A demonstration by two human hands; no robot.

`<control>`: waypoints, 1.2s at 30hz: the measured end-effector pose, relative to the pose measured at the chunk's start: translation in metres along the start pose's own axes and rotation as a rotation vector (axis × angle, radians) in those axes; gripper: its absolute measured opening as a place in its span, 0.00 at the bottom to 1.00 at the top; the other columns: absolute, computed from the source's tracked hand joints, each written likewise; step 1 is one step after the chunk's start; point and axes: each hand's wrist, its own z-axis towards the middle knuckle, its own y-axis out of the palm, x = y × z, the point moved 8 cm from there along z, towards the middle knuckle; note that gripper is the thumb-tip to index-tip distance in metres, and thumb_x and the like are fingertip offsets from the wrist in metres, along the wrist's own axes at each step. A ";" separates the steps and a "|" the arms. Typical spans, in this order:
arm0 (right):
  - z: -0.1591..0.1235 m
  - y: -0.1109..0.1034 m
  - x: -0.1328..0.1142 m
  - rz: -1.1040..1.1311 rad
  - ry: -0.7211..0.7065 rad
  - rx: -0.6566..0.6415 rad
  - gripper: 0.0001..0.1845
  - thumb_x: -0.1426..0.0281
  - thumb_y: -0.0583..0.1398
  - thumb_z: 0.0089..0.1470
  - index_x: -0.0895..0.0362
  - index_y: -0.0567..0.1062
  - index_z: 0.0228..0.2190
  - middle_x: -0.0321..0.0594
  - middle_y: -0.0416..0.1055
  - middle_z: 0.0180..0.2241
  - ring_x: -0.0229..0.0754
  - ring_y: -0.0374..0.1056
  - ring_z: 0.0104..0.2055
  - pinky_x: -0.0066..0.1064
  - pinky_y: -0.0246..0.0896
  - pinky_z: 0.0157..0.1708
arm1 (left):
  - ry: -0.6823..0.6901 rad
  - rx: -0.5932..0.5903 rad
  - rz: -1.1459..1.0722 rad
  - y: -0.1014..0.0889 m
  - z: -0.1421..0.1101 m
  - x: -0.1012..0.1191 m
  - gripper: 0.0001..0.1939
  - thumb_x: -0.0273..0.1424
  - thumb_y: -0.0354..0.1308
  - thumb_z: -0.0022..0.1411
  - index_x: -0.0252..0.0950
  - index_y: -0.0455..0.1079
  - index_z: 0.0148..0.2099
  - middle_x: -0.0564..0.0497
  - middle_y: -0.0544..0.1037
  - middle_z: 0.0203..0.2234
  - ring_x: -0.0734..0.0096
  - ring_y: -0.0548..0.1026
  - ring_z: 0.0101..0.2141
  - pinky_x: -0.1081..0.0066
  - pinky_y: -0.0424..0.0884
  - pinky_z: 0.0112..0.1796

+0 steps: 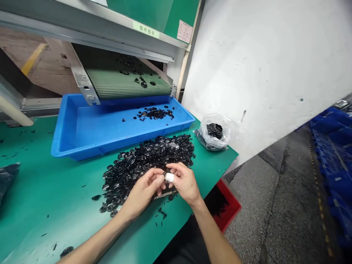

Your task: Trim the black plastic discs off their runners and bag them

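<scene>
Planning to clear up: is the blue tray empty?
Not empty: black plastic parts lie heaped in the blue tray, below the green conveyor belt.

Left hand [141, 194], right hand [184, 183], black rings [148, 157] (heaped)

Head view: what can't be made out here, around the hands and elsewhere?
All in the head view:
Held item: hidden by the fingers of the left hand and right hand; the white piece between them is unclear.
Red bin: table edge cuts it off; contents dim.
Plastic bag: contents blurred by the film.
Black parts: individual shapes too small and overlapping.
</scene>
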 end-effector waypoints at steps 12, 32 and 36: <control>-0.031 0.010 -0.025 -0.414 -0.141 -0.174 0.13 0.80 0.58 0.49 0.54 0.76 0.35 0.32 0.74 0.29 0.35 0.69 0.30 0.23 0.63 0.30 | 0.018 0.001 0.155 -0.003 -0.024 0.001 0.15 0.45 0.56 0.62 0.38 0.66 0.42 0.58 0.71 0.19 0.71 0.68 0.20 0.72 0.63 0.24; -0.063 0.025 -0.017 -0.355 -0.319 -0.013 0.11 0.74 0.53 0.55 0.56 0.75 0.36 0.35 0.74 0.27 0.36 0.67 0.27 0.25 0.62 0.29 | 0.131 0.212 0.413 0.001 -0.040 -0.004 0.17 0.48 0.47 0.66 0.41 0.65 0.41 0.54 0.71 0.27 0.67 0.68 0.25 0.71 0.63 0.23; -0.055 0.011 -0.012 -0.359 -0.244 -0.041 0.17 0.80 0.51 0.52 0.55 0.74 0.39 0.32 0.72 0.26 0.36 0.68 0.27 0.26 0.64 0.29 | 0.042 0.143 0.204 0.014 -0.032 -0.011 0.19 0.50 0.47 0.66 0.40 0.64 0.43 0.60 0.66 0.15 0.72 0.63 0.16 0.74 0.58 0.19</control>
